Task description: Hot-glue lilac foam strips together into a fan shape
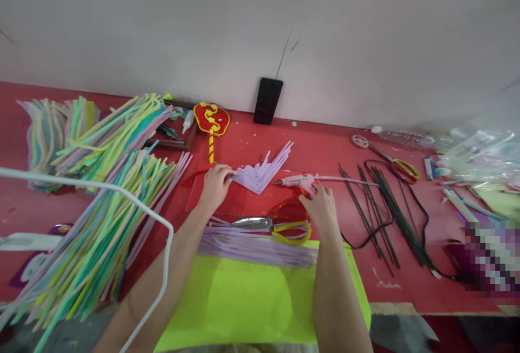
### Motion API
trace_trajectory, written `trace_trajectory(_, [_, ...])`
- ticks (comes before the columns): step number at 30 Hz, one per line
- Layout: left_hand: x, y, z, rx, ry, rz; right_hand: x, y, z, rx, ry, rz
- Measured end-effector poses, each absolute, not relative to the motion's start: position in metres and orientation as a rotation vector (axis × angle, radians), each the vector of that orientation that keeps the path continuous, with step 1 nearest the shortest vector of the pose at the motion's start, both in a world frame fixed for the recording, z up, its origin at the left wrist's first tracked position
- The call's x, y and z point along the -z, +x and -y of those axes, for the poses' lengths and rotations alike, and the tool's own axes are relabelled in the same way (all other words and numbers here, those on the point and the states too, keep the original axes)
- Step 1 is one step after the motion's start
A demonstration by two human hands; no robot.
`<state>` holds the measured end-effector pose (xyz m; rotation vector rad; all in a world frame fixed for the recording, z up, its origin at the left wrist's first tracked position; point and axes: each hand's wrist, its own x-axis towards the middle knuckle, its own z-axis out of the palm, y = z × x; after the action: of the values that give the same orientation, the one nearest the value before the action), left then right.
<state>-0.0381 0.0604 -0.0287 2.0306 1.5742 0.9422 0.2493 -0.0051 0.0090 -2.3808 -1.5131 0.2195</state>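
A V-shaped piece of lilac pipe cleaners [260, 177] lies on a red board [235, 204]. My left hand [217, 184] pinches its left end between thumb and fingers. Just right of the V is a pink hot glue gun [298, 181], nozzle facing left, with a long glue stick [345, 180] out of its back. My right hand [320, 207] is closed around the gun's handle, which the fingers partly cover. Below the board, scissors with yellow and orange handles [291, 232] rest on a bundle of loose lilac pipe cleaners [255, 250].
Multicoloured pipe cleaners [105, 228] are heaped at left, behind a white bar [167, 244] in the foreground. A phone [268, 100] leans on the wall. Dark green stems [402, 223], a black cord [422, 201] and more scissors [402, 169] lie at right. A yellow-green cloth [252, 304] hangs in front.
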Motion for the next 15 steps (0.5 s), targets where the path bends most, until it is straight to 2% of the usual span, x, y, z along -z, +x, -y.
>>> trace_trajectory(6, [0.026, -0.039, -0.061, -1.000, 1.985, -1.536, -0.003, 0.258, 0.005, -0.179, -2.233, 1.495])
trace_trajectory(11, [0.019, -0.039, -0.059, -1.088, 1.895, -1.527, -0.020, 0.248, -0.001, 0.005, -2.010, 1.325])
trace_trajectory(15, [0.015, -0.040, -0.059, -1.148, 1.761, -1.615, -0.036, 0.231, -0.036, -0.172, -1.806, 1.580])
